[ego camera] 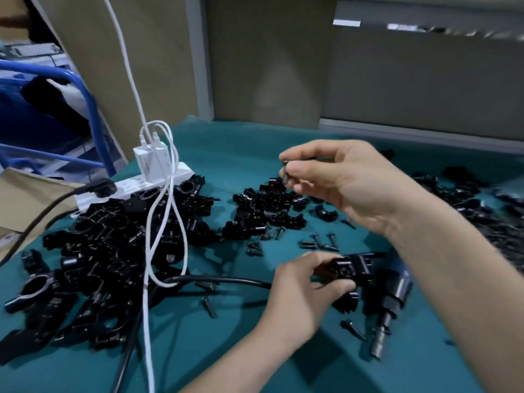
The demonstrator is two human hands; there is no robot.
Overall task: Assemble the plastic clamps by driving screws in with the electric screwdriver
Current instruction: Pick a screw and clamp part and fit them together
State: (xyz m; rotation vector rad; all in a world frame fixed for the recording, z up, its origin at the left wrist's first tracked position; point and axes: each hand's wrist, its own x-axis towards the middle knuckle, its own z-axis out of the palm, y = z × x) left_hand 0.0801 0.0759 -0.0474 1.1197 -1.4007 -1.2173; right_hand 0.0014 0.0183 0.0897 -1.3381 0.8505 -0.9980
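Observation:
My left hand [300,293] grips a black plastic clamp [350,269] just above the green table mat. My right hand [348,182] hovers higher up and pinches a small black screw [285,177] between thumb and forefinger. The electric screwdriver [392,304] lies on the mat under my right forearm, bit pointing toward me. Loose screws [319,241] are scattered between the two hands. A pile of clamp halves [266,211] sits beyond them, below the right hand.
A big heap of black clamps [107,251] covers the left of the green mat [226,350]. A white power strip [136,185] with chargers, white cables [167,236] and a black cord [215,279] cross it. More black parts [482,211] lie at right.

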